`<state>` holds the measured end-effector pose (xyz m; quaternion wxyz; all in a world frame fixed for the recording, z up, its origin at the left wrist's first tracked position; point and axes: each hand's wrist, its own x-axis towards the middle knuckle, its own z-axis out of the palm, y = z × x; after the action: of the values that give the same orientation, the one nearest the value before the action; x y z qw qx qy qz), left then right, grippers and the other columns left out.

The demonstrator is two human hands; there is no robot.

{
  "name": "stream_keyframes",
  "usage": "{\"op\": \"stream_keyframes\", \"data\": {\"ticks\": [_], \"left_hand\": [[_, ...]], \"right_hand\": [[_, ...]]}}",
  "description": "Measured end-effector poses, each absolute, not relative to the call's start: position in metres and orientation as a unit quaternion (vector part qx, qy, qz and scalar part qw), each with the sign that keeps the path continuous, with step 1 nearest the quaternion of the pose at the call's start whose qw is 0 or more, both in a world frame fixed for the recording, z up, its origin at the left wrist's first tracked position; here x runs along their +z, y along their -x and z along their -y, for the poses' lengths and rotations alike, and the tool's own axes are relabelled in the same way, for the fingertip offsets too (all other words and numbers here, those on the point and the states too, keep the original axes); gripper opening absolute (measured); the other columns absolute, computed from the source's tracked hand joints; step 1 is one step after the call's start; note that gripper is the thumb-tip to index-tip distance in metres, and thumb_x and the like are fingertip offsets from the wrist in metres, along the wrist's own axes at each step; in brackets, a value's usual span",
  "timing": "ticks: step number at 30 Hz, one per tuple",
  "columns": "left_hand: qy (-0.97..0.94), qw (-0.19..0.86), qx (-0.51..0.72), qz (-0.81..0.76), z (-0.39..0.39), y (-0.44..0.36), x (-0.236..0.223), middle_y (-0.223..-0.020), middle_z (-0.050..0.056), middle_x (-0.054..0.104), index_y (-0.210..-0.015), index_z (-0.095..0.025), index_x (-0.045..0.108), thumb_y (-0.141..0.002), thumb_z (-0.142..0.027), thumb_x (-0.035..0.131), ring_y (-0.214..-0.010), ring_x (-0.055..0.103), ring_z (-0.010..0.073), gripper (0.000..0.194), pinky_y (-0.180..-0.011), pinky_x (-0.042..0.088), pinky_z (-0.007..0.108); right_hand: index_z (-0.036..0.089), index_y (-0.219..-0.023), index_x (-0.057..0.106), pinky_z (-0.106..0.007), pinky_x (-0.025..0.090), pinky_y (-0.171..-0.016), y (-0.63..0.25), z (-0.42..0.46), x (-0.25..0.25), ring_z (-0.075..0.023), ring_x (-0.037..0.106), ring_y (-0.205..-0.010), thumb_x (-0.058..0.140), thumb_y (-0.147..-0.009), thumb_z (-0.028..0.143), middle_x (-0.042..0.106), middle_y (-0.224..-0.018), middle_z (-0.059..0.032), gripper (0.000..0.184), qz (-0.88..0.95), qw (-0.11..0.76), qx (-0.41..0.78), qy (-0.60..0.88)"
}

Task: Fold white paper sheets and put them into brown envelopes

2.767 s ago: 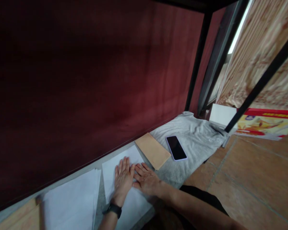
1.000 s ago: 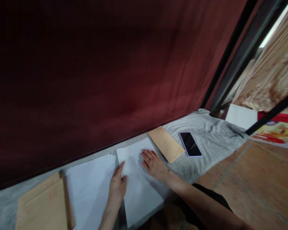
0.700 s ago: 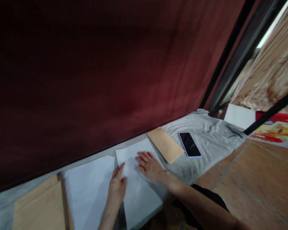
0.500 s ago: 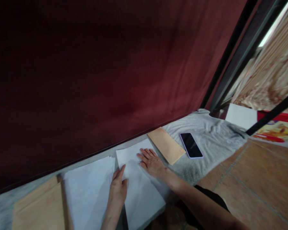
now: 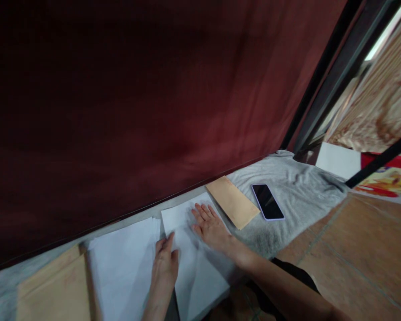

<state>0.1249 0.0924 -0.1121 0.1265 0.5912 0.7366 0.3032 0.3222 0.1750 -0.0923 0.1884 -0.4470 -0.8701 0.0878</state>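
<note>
My right hand (image 5: 211, 228) lies flat on the upper part of a white sheet of paper (image 5: 185, 276), its fingers stretched out. The sheet looks partly folded, with a crease running down its lower part. At the sheet's left edge rests my left hand (image 5: 164, 267), its index finger and thumb apart on the paper and the other fingers partly curled. A stack of white paper (image 5: 122, 263) lies just left of that hand. Beyond my right hand is a small stack of brown envelopes (image 5: 233, 200).
Larger brown envelopes (image 5: 55, 290) lie at the lower left. A phone with a purple rim (image 5: 268, 203) rests on the grey cloth (image 5: 287, 178). Behind rises a dark red panel (image 5: 173, 111). Black metal bars (image 5: 324, 84) and tiled floor (image 5: 364, 240) are at the right.
My right hand has shifted slightly up the sheet, and a crease shows more plainly in the paper's lower part. My left hand has hardly moved.
</note>
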Motion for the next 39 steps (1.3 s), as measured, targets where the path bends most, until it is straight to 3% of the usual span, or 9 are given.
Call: {"op": "stream_keyframes", "data": {"ticks": [9,14,16,21,24,32,39], "left_hand": [[-0.587,0.12,0.278,-0.751,-0.09,-0.128,-0.106,-0.119,0.014,0.059,-0.129,-0.013,0.063,-0.082,-0.015,0.048,-0.103,0.066,0.0257,0.049,-0.101,0.053,0.044],[-0.603,0.03,0.285,-0.745,-0.084,-0.149,-0.09,-0.147,0.016,0.048,-0.136,-0.018,0.057,-0.093,-0.027,0.044,-0.134,0.048,0.0345,0.046,-0.114,0.038,0.055],[-0.628,0.052,0.3,-0.716,-0.085,-0.163,-0.094,-0.154,0.016,0.042,-0.141,-0.017,0.052,-0.097,-0.032,0.039,-0.142,0.039,0.0329,0.049,-0.118,0.034,0.054],[-0.656,0.144,0.268,-0.691,-0.105,-0.19,-0.117,-0.156,0.017,0.041,-0.149,-0.011,0.041,-0.1,-0.038,0.03,-0.148,0.031,0.0266,0.057,-0.122,0.027,0.054],[-0.689,0.13,0.221,-0.678,-0.127,-0.19,-0.117,-0.157,0.014,0.041,-0.148,-0.01,0.044,-0.1,-0.033,0.024,-0.149,0.029,0.0239,0.056,-0.123,0.024,0.05],[-0.698,0.003,0.168,-0.696,-0.175,-0.169,-0.105,-0.155,0.014,0.043,-0.147,-0.015,0.047,-0.098,-0.03,0.027,-0.15,0.029,0.0243,0.054,-0.121,0.022,0.052],[-0.63,0.069,0.216,-0.742,-0.178,-0.161,-0.103,-0.153,0.02,0.044,-0.145,-0.007,0.047,-0.098,-0.037,0.027,-0.148,0.031,0.027,0.058,-0.121,0.022,0.05]], "right_hand": [[0.018,-0.154,0.036,-0.05,0.021,-0.123,-0.339,-0.152,-0.108,-0.0254,0.03,-0.148,0.036,-0.105,0.047,0.033,-0.159,-0.012,0.057,0.892,0.188,0.083,0.403],[0.018,-0.154,0.035,-0.051,0.021,-0.122,-0.34,-0.152,-0.104,-0.0258,0.029,-0.148,0.036,-0.105,0.045,0.033,-0.159,-0.0123,0.056,0.893,0.186,0.081,0.401],[0.018,-0.154,0.035,-0.051,0.021,-0.122,-0.34,-0.151,-0.103,-0.0263,0.03,-0.148,0.037,-0.105,0.044,0.032,-0.16,-0.0124,0.056,0.894,0.184,0.083,0.401],[0.017,-0.153,0.037,-0.052,0.024,-0.121,-0.337,-0.153,-0.104,-0.0283,0.031,-0.147,0.036,-0.105,0.041,0.033,-0.16,-0.0122,0.054,0.894,0.172,0.1,0.402],[0.016,-0.152,0.039,-0.053,0.025,-0.121,-0.335,-0.154,-0.105,-0.0283,0.032,-0.147,0.037,-0.105,0.037,0.033,-0.159,-0.0123,0.052,0.894,0.175,0.104,0.399],[0.018,-0.152,0.04,-0.051,0.026,-0.121,-0.333,-0.154,-0.109,-0.0265,0.036,-0.145,0.036,-0.105,0.041,0.037,-0.158,-0.0106,0.053,0.882,0.197,0.106,0.415],[0.02,-0.151,0.042,-0.052,0.025,-0.122,-0.333,-0.155,-0.107,-0.0272,0.036,-0.145,0.034,-0.105,0.044,0.036,-0.159,-0.0088,0.052,0.877,0.208,0.124,0.416]]}}
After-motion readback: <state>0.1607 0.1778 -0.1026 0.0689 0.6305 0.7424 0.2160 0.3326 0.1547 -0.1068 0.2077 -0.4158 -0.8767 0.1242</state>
